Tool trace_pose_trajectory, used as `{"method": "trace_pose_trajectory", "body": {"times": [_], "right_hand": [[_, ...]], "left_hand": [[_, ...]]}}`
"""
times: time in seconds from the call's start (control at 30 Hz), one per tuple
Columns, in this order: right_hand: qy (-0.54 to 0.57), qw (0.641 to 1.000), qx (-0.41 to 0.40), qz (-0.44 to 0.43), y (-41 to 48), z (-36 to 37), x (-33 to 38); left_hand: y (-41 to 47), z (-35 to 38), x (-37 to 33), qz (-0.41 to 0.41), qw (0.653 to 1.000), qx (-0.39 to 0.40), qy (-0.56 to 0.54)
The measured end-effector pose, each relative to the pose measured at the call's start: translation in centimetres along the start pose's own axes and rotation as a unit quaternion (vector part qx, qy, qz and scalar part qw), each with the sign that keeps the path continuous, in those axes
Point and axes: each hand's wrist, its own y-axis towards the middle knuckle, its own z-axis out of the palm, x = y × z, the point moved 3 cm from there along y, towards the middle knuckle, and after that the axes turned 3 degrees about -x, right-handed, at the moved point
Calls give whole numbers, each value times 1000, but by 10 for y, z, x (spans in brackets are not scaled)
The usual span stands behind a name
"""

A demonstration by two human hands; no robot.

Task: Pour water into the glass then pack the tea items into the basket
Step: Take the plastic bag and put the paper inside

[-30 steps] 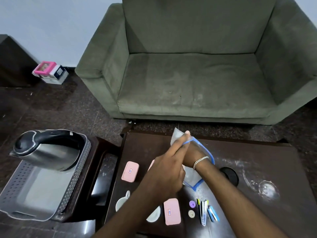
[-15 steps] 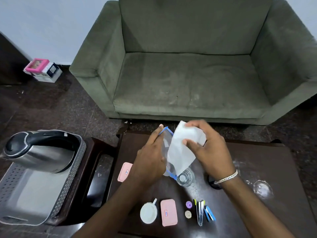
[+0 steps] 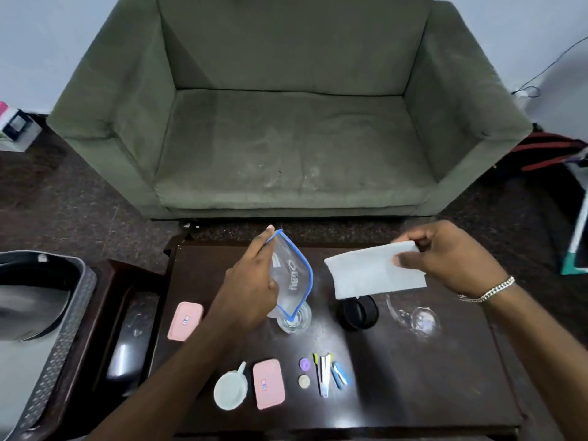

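Observation:
My left hand [image 3: 251, 284] holds a clear zip bag [image 3: 291, 275] with a blue rim, mouth up, over the dark table [image 3: 429, 386]. Below the bag's bottom corner stands a clear glass [image 3: 296, 319]. My right hand [image 3: 445, 259] pinches a white paper sheet [image 3: 372, 272], held apart from the bag to its right. Two pink lidded boxes lie on the table, one at the left [image 3: 185, 320], the other near the front [image 3: 268, 382]. A white strainer cup [image 3: 230, 389] and several small sachets [image 3: 327, 374] lie at the front. The grey basket [image 3: 68, 323] sits on the left with the steel kettle [image 3: 22, 307] in it.
A black round lid [image 3: 358, 313] and a clear glass lid [image 3: 420, 323] lie right of the glass. Two small discs [image 3: 304, 372] sit by the sachets. A green sofa [image 3: 286, 122] stands behind the table. A bag [image 3: 572, 218] lies on the floor at right.
My right hand has drawn the white paper sheet out of the zip bag and carried it to the right. The left hand still holds the bag.

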Motion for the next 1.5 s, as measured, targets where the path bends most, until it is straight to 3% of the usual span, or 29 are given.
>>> {"method": "trace_pose_trajectory", "body": {"times": [0.17,0.4,0.83,0.9,0.93,1.0,1.07,1.13,1.23,1.37,1.43,1.5], "right_hand": [[3,997,-49,59,-6,6,-63],[-79,991,-33,107,9,79,-128],[-72,980,-2,188,30,158,-154],[-114,980,-30,160,27,142,-144],[-114,981,-90,128,23,126,-134],[6,968,-249,37,4,86,-97],[148,929,-330,-78,-24,54,-49],[196,922,-280,-183,-51,46,-3],[77,951,-149,-259,-72,71,47],[-134,971,-91,-177,-61,118,64],[-130,975,-88,-154,-51,130,68],[-59,977,-109,-172,-42,130,74]], "left_hand": [[-1,19,-9,2,1000,18,0],[-4,38,-11,20,999,26,3],[-12,33,-1,37,999,-3,4],[-13,31,-1,41,999,-12,-12],[-14,30,-1,43,999,-17,-23],[-15,27,-2,39,998,-32,-38],[-16,23,-5,34,997,-47,-54],[-15,17,-10,24,994,-66,-79],[-12,5,-20,8,987,-109,-119],[-11,-7,-25,-29,969,-176,-172],[-12,-14,-19,-44,960,-205,-186],[-15,-22,-11,-47,947,-235,-216]]}}
